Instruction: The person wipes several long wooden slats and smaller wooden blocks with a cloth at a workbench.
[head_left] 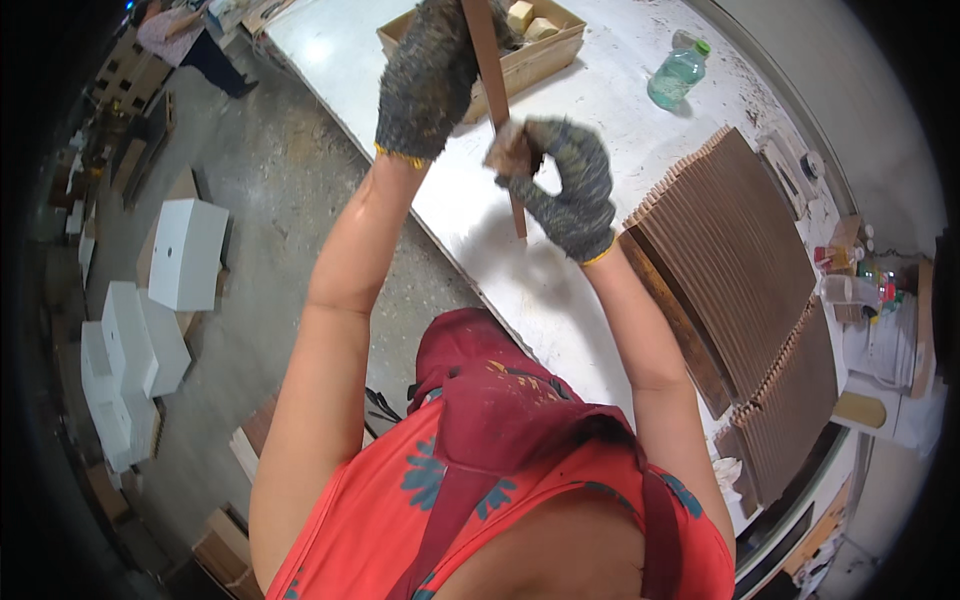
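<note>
A long thin brown wooden strip [489,70] stands nearly upright over the white workbench [600,110], its lower end close to the surface. My left hand [428,80], in a dark speckled work glove, grips the strip's upper part. My right hand [570,185], gloved the same way, pinches a small brownish pad [508,152] against the strip lower down. Both forearms rise from the lower edge of the view.
Stacks of brown wooden strips [735,265] lie on the bench at the right. A cardboard tray [535,55] with small wooden blocks and a green plastic bottle [678,75] stand farther back. White boxes [185,255] sit on the floor at the left. Another person [185,40] is at the far top left.
</note>
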